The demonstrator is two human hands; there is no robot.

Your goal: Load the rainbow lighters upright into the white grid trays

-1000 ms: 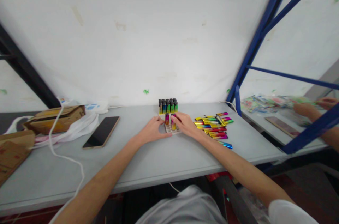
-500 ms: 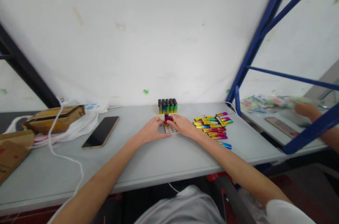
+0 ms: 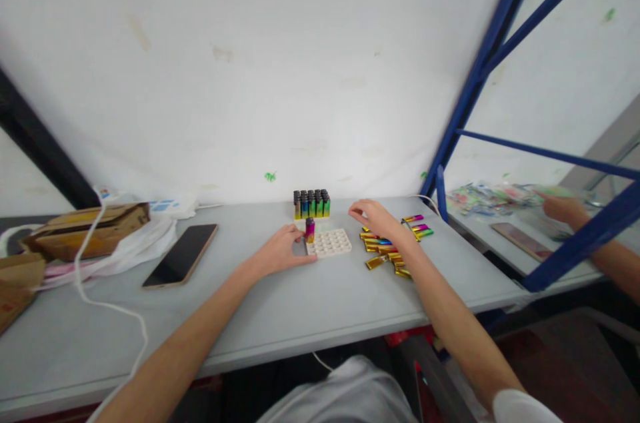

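My left hand point(image 3: 281, 252) is around the left end of a small white tray with round holes point(image 3: 334, 243). Its thumb lies along the near edge and its fingertips are beside a purple-and-yellow lighter point(image 3: 311, 231), which stands upright at the tray's left end. To the right of the tray, my right hand point(image 3: 376, 218) is raised, its fingers loosely bent and nothing visible in them. Just beyond that hand, partly hidden by my wrist and forearm, lies a loose pile of shiny coloured lighters point(image 3: 376, 244).
Behind the tray stands a block of upright black-topped lighters point(image 3: 312, 204). A phone point(image 3: 181, 255), cardboard boxes point(image 3: 95, 226) and a white cable point(image 3: 107, 303) are on the left. Blue frame bars point(image 3: 463, 110) rise at the right; beyond them is another person's hand point(image 3: 565, 210).
My right hand has left the lighters at the tray and moved right toward the pile, uncovering the tray's holes. My left hand stays at the tray's left end. The view has shifted slightly.
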